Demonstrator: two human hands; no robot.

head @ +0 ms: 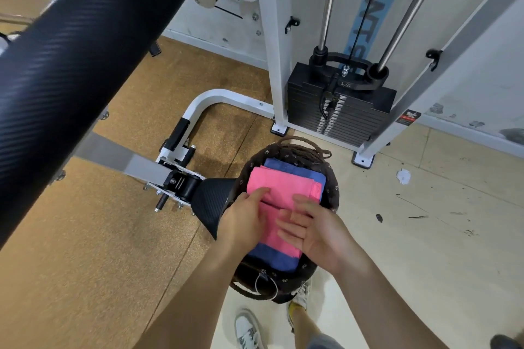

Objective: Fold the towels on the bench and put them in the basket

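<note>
Both hands, left hand point(246, 217) and right hand point(320, 235), rest flat with straight fingers on the folded pink towel point(279, 181), which lies on the blue towel point(293, 168) inside the basket point(333, 190), so pat softly to keep the fold neat.

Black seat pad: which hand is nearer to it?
Left. The left hand rests on the pink towel right beside the pad; the right hand lies farther across the towel.

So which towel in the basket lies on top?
The pink towel; it lies over the blue towel, whose ends stick out beyond it.
</note>
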